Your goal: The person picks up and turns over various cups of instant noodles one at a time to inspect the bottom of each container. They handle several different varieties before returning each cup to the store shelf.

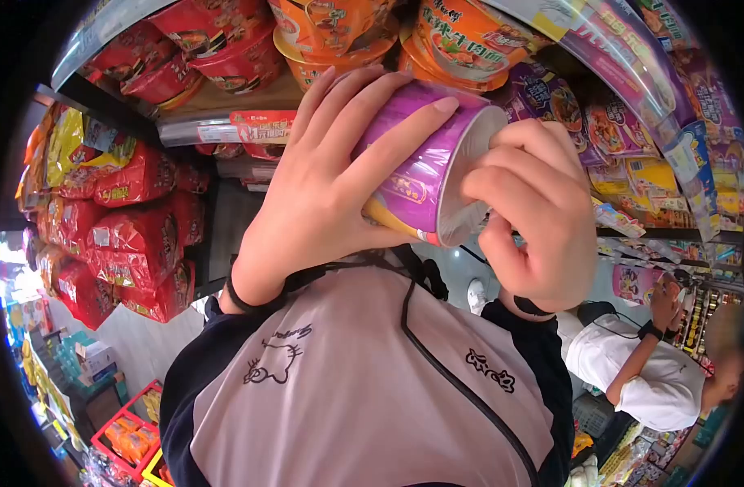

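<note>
A purple cup-shaped container point(416, 166) is tilted on its side in front of my chest, its pale round end facing right. My left hand point(331, 170) is wrapped round its side, fingers spread over the top and thumb beneath. At the pale end, my right hand point(542, 203) has its fingers curled, with the fingertips against that end near the rim. Whether those fingers pinch anything there is too small to tell.
Shelves above hold orange noodle bowls point(461, 45) and red bowls point(234, 53). Red packets point(132, 235) hang at left. Purple packs point(619, 122) fill the right shelf. A person in white point(656, 365) stands lower right. Red basket point(128, 430) lower left.
</note>
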A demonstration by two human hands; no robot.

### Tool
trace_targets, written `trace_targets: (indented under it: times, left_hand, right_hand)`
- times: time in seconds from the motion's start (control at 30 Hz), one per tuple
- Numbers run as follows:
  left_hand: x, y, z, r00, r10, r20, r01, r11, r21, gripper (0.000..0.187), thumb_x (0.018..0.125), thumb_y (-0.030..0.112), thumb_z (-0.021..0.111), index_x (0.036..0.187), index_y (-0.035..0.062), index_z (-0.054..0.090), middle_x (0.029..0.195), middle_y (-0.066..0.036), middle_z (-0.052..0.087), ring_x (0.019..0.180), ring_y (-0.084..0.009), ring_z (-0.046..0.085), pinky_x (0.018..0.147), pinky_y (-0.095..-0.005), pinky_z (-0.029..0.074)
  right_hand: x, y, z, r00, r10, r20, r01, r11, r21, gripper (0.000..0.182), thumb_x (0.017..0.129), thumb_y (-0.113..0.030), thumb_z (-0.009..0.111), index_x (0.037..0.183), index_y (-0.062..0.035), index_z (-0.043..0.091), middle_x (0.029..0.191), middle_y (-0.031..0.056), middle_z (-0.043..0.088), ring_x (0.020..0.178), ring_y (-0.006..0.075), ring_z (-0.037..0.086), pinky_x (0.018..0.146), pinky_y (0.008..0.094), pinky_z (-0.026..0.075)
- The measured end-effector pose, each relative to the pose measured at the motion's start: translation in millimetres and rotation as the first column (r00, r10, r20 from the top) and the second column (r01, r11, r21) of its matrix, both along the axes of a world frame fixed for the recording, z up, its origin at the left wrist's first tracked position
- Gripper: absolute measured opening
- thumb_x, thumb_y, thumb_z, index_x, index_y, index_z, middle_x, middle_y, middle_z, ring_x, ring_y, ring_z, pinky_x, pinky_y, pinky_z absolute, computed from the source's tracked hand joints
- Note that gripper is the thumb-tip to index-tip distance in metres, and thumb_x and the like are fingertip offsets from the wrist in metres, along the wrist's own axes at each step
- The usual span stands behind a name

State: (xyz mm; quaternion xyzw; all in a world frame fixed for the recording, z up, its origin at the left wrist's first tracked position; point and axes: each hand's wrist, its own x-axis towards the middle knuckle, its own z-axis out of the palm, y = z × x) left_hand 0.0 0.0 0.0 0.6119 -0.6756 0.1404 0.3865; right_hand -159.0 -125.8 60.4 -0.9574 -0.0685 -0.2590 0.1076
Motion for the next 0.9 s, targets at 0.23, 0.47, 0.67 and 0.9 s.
trace_targets:
  times: [0.23,0.47,0.67,0.9]
  left_hand:
    - [-0.8,-2.5,-1.3,0.999,-0.021,-0.039,0.02,1.0,-0.01,0.089,0.051,0.043,0.08,0.125,0.0032,0.049,0.127,-0.02,0.048,0.119,-0.0387,0.045,0.102,-0.0513,0.03]
    - [2.1,-6.1,-3.4,0.998,-0.034,-0.049,0.032,0.999,-0.041,0.09,0.05,0.041,0.081,0.125,0.0031,0.049,0.127,-0.021,0.048,0.118,-0.0393,0.045,0.102,-0.0506,0.031]
    - [-1.1,-5.7,-2.1,0.997,-0.056,-0.057,0.057,0.998,0.014,0.091,0.05,0.04,0.082,0.126,0.0021,0.048,0.127,-0.021,0.048,0.119,-0.0388,0.045,0.101,-0.05,0.031]
    - [-0.4,-6.9,-4.2,0.977,-0.101,-0.186,0.11,0.993,0.039,0.093,0.048,0.036,0.084,0.127,0.0017,0.047,0.127,-0.019,0.049,0.118,-0.0371,0.046,0.1,-0.0477,0.033]
  right_hand:
    - [2.3,-5.5,0.9,1.0,0.018,-0.013,-0.018,0.999,0.029,0.017,0.052,-0.002,0.05,0.068,-0.0018,0.055,0.071,0.0073,0.054,0.074,0.0274,0.049,0.067,0.037,0.037]
    - [2.4,-6.7,0.0,0.998,-0.018,-0.063,0.02,0.999,0.03,0.014,0.053,-0.004,0.05,0.066,-0.0021,0.055,0.066,0.0063,0.052,0.073,0.0263,0.047,0.065,0.035,0.036]
    - [3.5,-10.4,4.2,0.987,0.043,-0.157,-0.027,0.994,0.106,0.014,0.053,-0.006,0.049,0.065,-0.0018,0.054,0.063,0.0086,0.05,0.07,0.0265,0.046,0.063,0.0344,0.035]
    - [2.5,-13.2,9.1,0.965,0.069,-0.253,-0.042,0.993,0.114,0.014,0.06,-0.012,0.049,0.069,-0.0012,0.052,0.066,0.01,0.052,0.066,0.029,0.049,0.067,0.0354,0.035]
